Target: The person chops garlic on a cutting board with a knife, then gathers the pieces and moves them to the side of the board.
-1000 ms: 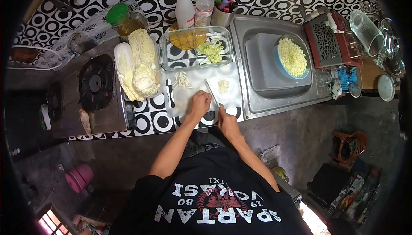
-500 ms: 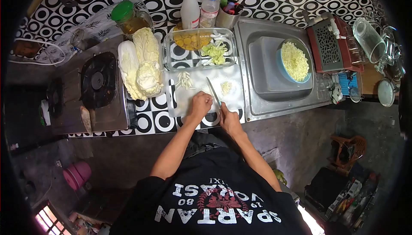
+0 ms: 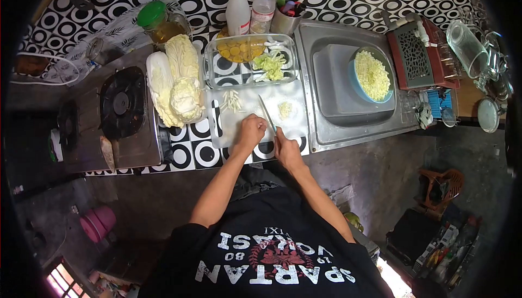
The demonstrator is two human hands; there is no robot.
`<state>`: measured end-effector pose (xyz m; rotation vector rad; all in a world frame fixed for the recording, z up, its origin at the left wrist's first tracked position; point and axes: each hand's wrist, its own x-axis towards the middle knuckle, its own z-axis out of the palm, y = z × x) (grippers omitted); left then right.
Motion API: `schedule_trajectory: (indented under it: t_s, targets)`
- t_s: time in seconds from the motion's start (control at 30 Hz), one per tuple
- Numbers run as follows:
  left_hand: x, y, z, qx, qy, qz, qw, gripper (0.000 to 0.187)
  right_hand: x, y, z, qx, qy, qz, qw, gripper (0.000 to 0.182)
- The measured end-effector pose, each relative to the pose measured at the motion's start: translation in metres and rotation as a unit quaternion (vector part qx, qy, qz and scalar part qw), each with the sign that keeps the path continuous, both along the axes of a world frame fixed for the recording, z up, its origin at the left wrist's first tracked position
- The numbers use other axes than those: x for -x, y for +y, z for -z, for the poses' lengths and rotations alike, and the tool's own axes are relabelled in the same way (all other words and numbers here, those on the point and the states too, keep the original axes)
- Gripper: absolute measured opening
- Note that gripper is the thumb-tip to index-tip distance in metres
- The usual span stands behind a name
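Black-and-white tiled surface (image 3: 206,155): one translucent cutting board (image 3: 232,129), one pale strip pile (image 3: 232,101), one minced pile (image 3: 284,110). Right hand (image 3: 288,152): fingers round one thin-bladed knife (image 3: 266,111). Left hand (image 3: 250,131): fingers bunched, can't tell on what.

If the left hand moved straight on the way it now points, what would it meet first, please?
The left hand would probably meet the knife blade first, though depth is unclear.

Knife handle (image 3: 274,128) mostly hidden by right fingers (image 3: 279,136)
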<state>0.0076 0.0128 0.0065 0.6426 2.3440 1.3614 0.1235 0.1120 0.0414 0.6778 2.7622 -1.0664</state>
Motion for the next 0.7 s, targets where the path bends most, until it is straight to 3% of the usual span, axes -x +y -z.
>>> schedule_trajectory:
  t_s: [0.23, 0.53, 0.7]
  targets:
    - [-0.001, 0.000, 0.009, 0.007, 0.007, 0.005, 1.000, 0.009, 0.002, -0.007, 0.022, -0.006, 0.065, 0.017, 0.998, 0.046]
    - [-0.003, -0.001, 0.009, -0.001, -0.023, -0.034, 0.999, 0.006, -0.006, -0.007, 0.002, -0.002, 0.036, 0.007, 0.999, 0.040]
    - [-0.002, -0.002, 0.012, 0.014, -0.005, -0.015, 1.000, 0.006, -0.001, -0.011, 0.018, -0.018, 0.056, 0.018, 0.998, 0.040]
